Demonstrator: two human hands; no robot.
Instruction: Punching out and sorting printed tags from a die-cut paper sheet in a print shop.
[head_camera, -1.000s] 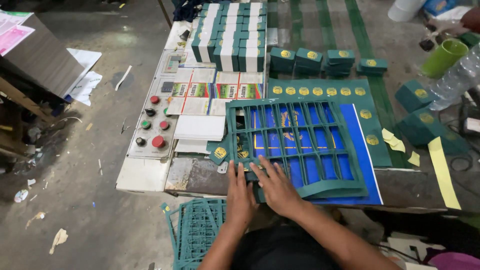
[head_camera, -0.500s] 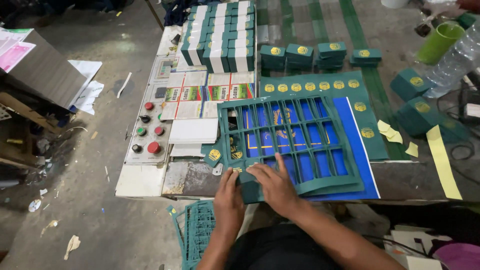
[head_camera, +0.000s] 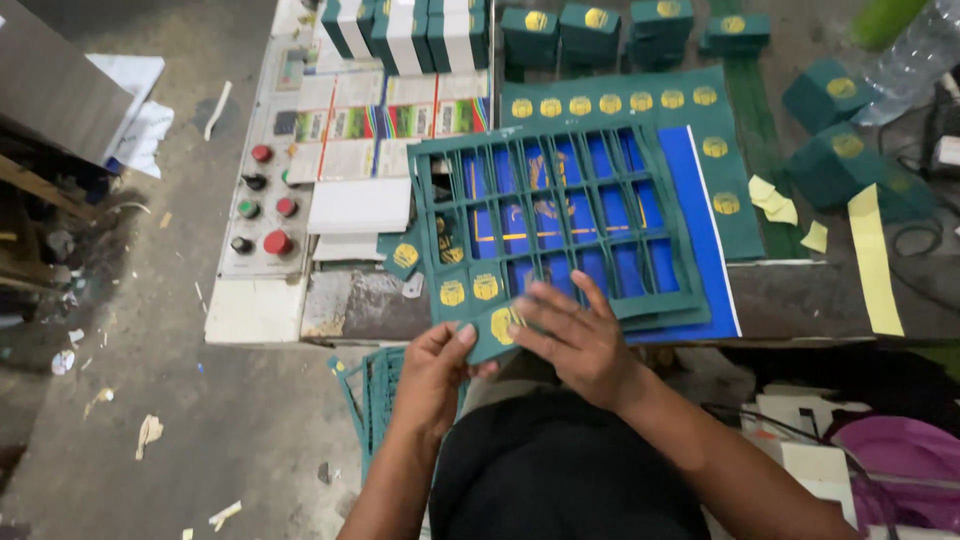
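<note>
Item: your left hand (head_camera: 436, 372), at the near edge of the workbench (head_camera: 800, 295), fingers curled together and pinching the lower left corner of a small green card (head_camera: 492, 333) stamped with a gold emblem. Item: your right hand (head_camera: 572, 338), just right of the left, fingers spread slightly apart and laid flat on the same card and on the near edge of the green die-cut grid sheet (head_camera: 560, 225); whether the thumb grips underneath cannot be told, as the hand hides it. The card overhangs the near edge of the bench, partly under the grid sheet's near left corner. The grid sheet lies tilted on a blue sheet (head_camera: 705, 250), its cut-out windows showing blue beneath, with two more gold emblems on its near left corner. Beyond it, toward the far edge, a green sheet with gold emblems (head_camera: 610, 102) in a row, and stacks of green cards (head_camera: 595, 25) further back. At the left edge, a control panel (head_camera: 260, 210) with red, green and black buttons, and a white pad (head_camera: 358, 206) just beside it. At the right, loose green stacks (head_camera: 830, 160) and a yellow paper strip (head_camera: 872, 260). Below the near edge, more green grid offcuts (head_camera: 372, 385) stand by your left forearm.
</note>
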